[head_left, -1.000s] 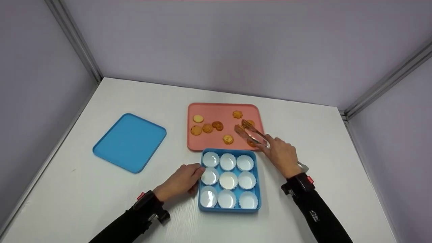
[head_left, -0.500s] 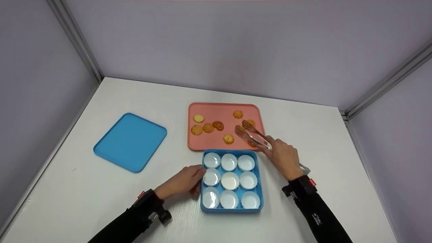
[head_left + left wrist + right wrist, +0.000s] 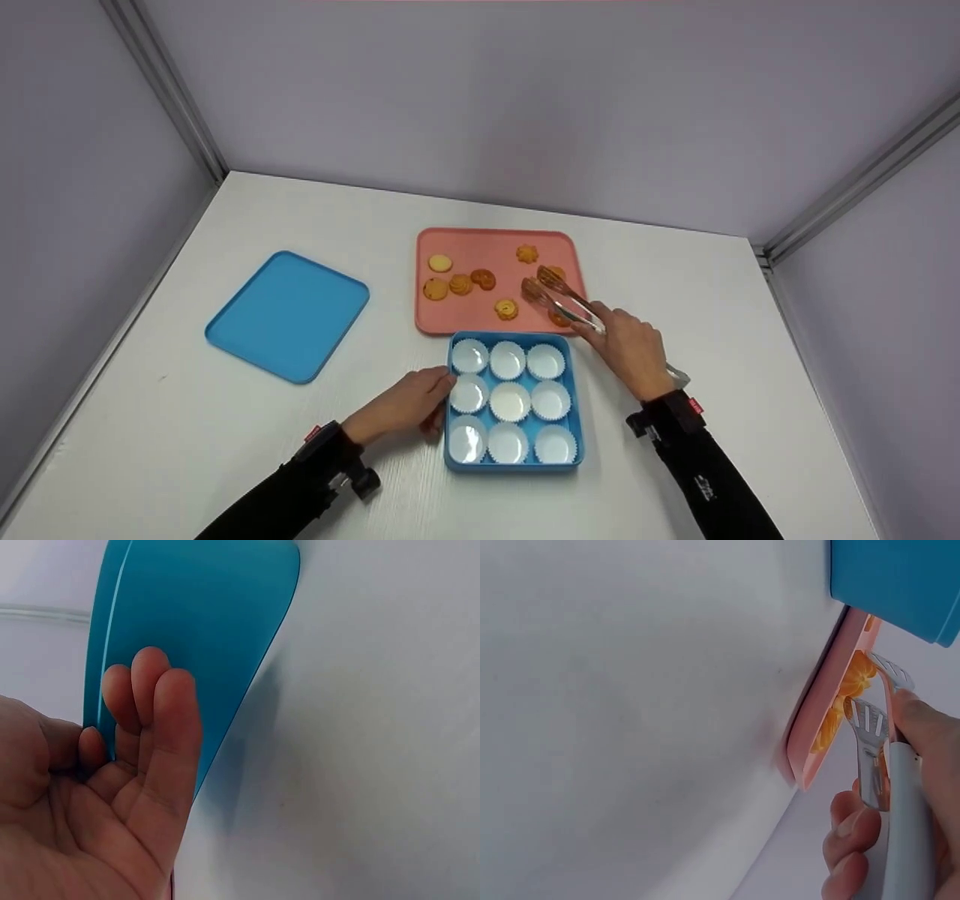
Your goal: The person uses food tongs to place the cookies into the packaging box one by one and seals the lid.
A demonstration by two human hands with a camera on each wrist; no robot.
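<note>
My left hand (image 3: 409, 401) grips the left wall of a blue box (image 3: 514, 466), thumb at the rim and fingers against the outer side in the left wrist view. White paper cups (image 3: 510, 402) stand in rows inside the box. My right hand (image 3: 628, 349) holds metal tongs (image 3: 574, 300) with slotted tips. The tips are spread apart over the right part of a pink tray (image 3: 480, 244), around or beside a cookie partly hidden by them. Several other cookies lie on the tray, such as a star-shaped cookie (image 3: 527, 254) and a swirled cookie (image 3: 506, 309).
A flat blue lid or tray (image 3: 289, 319) lies on the white table (image 3: 187, 442) to the left. The pink tray sits right behind the box. Pale panels (image 3: 480, 105) enclose the table at the back and sides.
Almost nothing differs. The box has shifted slightly to the right with my left hand on it. The tongs stay over the same part of the tray.
</note>
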